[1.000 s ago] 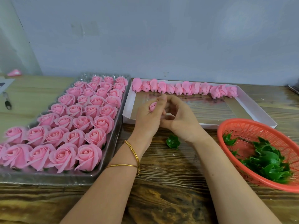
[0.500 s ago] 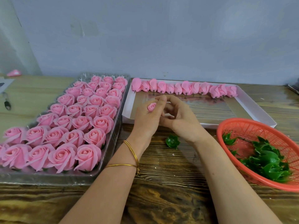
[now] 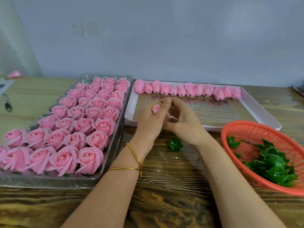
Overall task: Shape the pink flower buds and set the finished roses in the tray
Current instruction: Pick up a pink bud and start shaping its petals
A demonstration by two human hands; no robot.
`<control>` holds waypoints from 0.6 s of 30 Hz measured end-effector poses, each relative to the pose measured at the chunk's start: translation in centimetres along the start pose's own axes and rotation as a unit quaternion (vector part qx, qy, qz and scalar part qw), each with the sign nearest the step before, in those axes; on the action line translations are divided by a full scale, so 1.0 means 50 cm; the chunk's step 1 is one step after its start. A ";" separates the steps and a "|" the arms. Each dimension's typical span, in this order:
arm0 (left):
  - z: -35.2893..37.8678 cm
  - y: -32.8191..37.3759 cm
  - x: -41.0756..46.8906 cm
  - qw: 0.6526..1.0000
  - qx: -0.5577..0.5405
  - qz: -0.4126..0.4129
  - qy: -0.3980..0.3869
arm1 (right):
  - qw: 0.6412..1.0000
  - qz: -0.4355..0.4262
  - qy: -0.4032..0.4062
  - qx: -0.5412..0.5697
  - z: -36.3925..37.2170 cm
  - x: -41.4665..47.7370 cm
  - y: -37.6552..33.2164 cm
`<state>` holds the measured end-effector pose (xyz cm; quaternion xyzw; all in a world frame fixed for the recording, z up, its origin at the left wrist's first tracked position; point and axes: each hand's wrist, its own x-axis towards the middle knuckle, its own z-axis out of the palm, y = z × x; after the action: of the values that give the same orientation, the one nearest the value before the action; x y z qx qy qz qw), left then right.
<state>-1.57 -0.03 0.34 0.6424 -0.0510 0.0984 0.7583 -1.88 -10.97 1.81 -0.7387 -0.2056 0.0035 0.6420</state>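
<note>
My left hand (image 3: 152,120) grips a small pink flower bud (image 3: 156,108), its tip showing between thumb and fingers. Curled fingers of my right hand (image 3: 184,120) meet the left hand and pinch the bud's hidden lower part. Both hands hover over the near edge of a white box (image 3: 261,112), where a row of unshaped pink buds (image 3: 189,90) lies along the far side. The clear plastic tray (image 3: 113,145) on the left holds several finished pink roses (image 3: 97,140).
One green calyx (image 3: 176,144) lies on the wooden table (image 3: 172,186) just below my hands. An orange basket (image 3: 246,129) with several green calyxes stands at the right. A black pen (image 3: 7,105) lies far left, and a wall runs behind.
The hands stay in place. The bud has turned a little in my left hand's grip and my right fingers have shifted slightly against it.
</note>
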 end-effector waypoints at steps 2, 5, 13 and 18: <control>-0.001 -0.002 0.001 1.000 0.009 0.003 -0.001 | 1.000 -0.001 -0.006 0.004 0.000 -0.001 -0.003; -0.004 -0.005 0.005 1.000 0.017 0.009 -0.003 | 1.000 0.000 -0.010 0.011 0.001 -0.002 -0.005; -0.005 -0.008 0.008 1.000 0.014 0.008 0.003 | 1.000 0.000 -0.010 0.024 0.004 0.000 0.000; -0.002 -0.008 0.007 1.000 -0.002 0.000 0.016 | 1.000 -0.005 0.003 -0.003 0.006 0.003 0.005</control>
<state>-1.15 0.02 -0.01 0.6392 -0.0388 0.1087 0.7604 -1.75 -10.64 1.54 -0.7394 -0.2073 -0.0030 0.6406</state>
